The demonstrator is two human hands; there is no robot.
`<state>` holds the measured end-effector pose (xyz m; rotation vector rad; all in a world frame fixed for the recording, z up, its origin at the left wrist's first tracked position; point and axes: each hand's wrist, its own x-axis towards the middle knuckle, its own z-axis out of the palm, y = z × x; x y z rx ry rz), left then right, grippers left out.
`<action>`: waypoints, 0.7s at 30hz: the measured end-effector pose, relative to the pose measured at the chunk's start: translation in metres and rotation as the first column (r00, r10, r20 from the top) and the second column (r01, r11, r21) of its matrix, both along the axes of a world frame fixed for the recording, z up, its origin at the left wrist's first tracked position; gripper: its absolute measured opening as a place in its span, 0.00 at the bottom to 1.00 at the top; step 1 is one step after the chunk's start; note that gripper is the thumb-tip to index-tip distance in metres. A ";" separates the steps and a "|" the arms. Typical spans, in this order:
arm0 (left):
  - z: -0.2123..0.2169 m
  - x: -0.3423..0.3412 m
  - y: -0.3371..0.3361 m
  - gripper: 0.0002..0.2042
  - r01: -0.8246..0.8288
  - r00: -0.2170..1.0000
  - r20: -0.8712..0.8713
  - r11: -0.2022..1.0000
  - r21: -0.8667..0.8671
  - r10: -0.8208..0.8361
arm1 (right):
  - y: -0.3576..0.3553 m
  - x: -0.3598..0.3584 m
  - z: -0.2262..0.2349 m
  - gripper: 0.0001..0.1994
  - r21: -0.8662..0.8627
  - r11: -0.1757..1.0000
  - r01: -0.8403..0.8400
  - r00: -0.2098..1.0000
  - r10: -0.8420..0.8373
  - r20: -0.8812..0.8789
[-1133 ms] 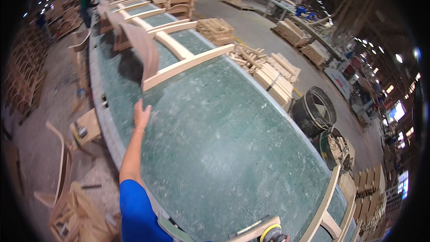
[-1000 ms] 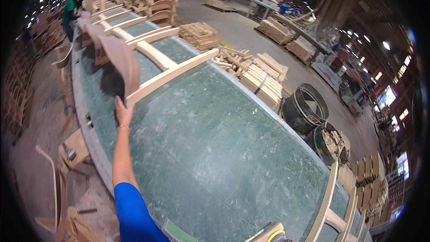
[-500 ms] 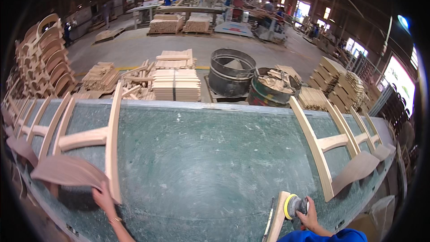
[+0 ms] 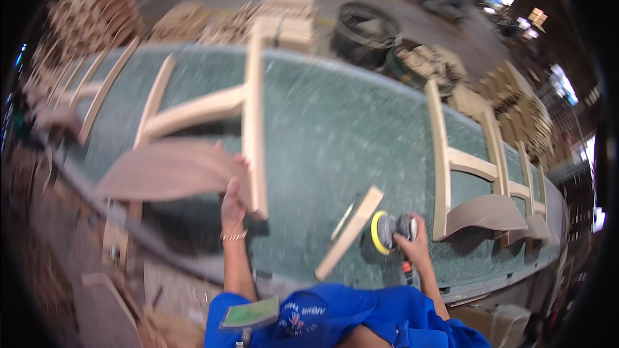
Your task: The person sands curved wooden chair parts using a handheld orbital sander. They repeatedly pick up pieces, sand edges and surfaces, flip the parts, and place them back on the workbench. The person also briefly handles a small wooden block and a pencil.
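at centre frame the left hand [image 4: 233, 201] grips a wooden chair frame [image 4: 213, 106] on the green counter [image 4: 335, 122]; lower right, the right hand [image 4: 412, 241] clasps a sander [image 4: 389, 230].

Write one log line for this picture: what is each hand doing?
left hand: grips wooden chair frame at its curved seat | right hand: holds yellow-pad sander | surface: green workbench | nearby: loose wood strip
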<state>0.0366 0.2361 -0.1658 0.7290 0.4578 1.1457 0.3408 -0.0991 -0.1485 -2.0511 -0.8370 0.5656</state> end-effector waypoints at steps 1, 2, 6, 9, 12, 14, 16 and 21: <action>0.025 0.002 -0.032 0.44 -0.009 0.999 0.032 0.999 0.049 0.008 | -0.004 -0.004 0.022 0.33 0.015 0.997 -0.070 0.994 0.071 -0.078; 0.051 0.002 -0.060 0.49 -0.031 0.998 0.054 0.995 0.099 0.026 | -0.012 -0.004 0.032 0.33 0.051 0.989 -0.139 0.983 0.144 -0.115; 0.121 -0.005 -0.165 0.61 -0.225 0.974 0.050 0.954 0.200 0.219 | -0.025 -0.020 0.093 0.37 0.235 0.908 -0.346 0.887 0.398 -0.233; 0.151 -0.025 -0.222 0.58 -0.236 0.956 0.215 0.961 0.145 0.202 | -0.038 -0.042 0.140 0.42 0.346 0.755 -0.556 0.800 0.599 -0.021; 0.165 -0.033 -0.255 0.55 -0.266 0.957 0.156 0.954 0.141 0.244 | -0.038 -0.062 0.172 0.37 0.373 0.540 -0.755 0.624 0.766 0.154; 0.168 -0.034 -0.269 0.53 -0.310 0.949 0.106 0.940 0.140 0.297 | -0.036 -0.084 0.196 0.38 0.287 0.386 -0.877 0.469 0.820 0.328; 0.164 -0.036 -0.274 0.51 -0.308 0.950 0.102 0.940 0.148 0.295 | -0.034 -0.109 0.222 0.38 0.190 0.239 -0.952 0.300 0.851 0.431; 0.149 -0.028 -0.277 0.51 -0.268 0.958 0.141 0.952 0.146 0.248 | -0.037 -0.151 0.228 0.38 -0.189 0.160 -0.969 0.076 0.918 0.389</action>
